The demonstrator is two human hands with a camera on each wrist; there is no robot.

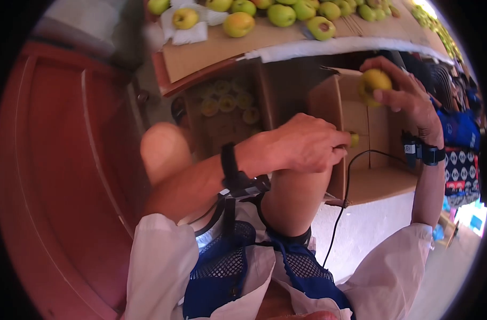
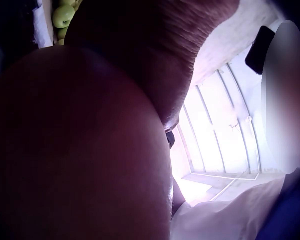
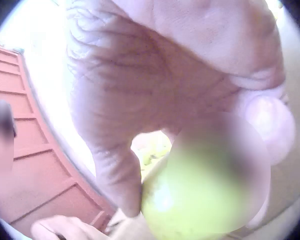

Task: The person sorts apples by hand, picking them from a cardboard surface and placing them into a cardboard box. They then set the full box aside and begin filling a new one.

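Observation:
My right hand (image 1: 411,101) grips a yellow-green apple (image 1: 375,85) above the open cardboard box (image 1: 379,184). In the right wrist view, the thumb and fingers of that hand (image 3: 175,85) lie around the apple (image 3: 195,195). Over the box's left edge, my left hand (image 1: 310,143) has curled fingers around a small yellow-green fruit (image 1: 354,140), mostly hidden. In the left wrist view, dark, close skin of the left hand (image 2: 135,45) fills much of the picture, and its fingertips are hidden.
Several apples (image 1: 282,15) lie on the cardboard-covered table (image 1: 200,56) at the top. Below it, a second box (image 1: 222,128) holds more apples. A black cable (image 1: 346,186) crosses the box front. A red door (image 1: 56,160) stands at left; the knees are beneath the left arm.

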